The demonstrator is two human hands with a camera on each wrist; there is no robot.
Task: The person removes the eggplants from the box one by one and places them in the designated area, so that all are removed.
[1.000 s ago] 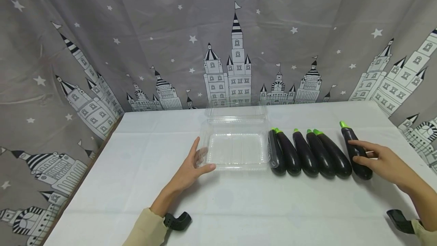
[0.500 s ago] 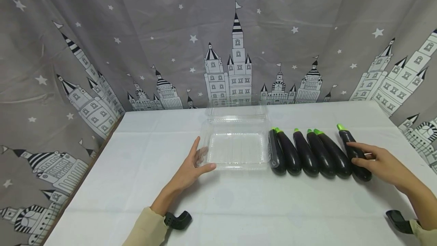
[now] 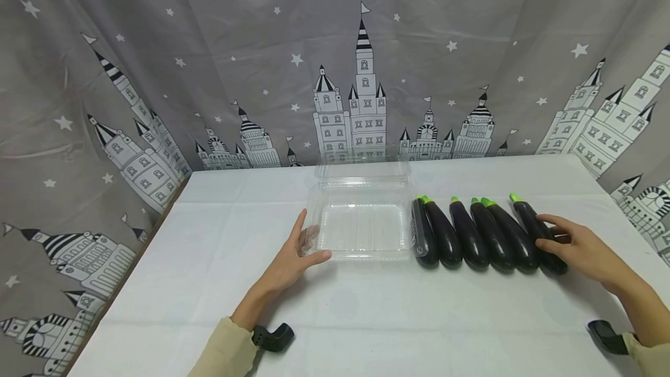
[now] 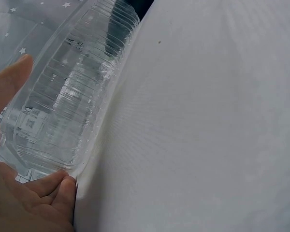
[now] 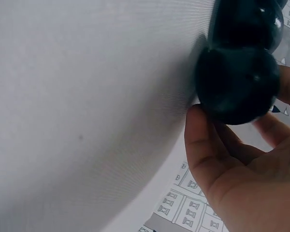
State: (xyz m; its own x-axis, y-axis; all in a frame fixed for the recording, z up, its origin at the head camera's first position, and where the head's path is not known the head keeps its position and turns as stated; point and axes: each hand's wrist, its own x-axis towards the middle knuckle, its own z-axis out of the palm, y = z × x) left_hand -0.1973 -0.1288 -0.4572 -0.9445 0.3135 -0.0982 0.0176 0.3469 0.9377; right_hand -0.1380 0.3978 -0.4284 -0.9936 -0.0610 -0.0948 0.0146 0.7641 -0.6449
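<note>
White cloth covers the table (image 3: 366,307), with a grey curtain printed with castles and stars (image 3: 262,74) hanging behind it. Nearest, two beige sleeves reach in from the bottom edge. The left hand (image 3: 293,258) holds the near left corner of a clear plastic clamshell box (image 3: 361,226), thumb along its front rim and fingers up its side; the box lies open on the cloth, its lid tipped back toward the curtain. The right hand (image 3: 581,246) curls its fingers and thumb round the rightmost dark purple eggplant with a green stem (image 3: 534,228), which lies on the cloth touching its neighbour. Five more such eggplants (image 3: 471,234) lie side by side between it and the box.
</note>
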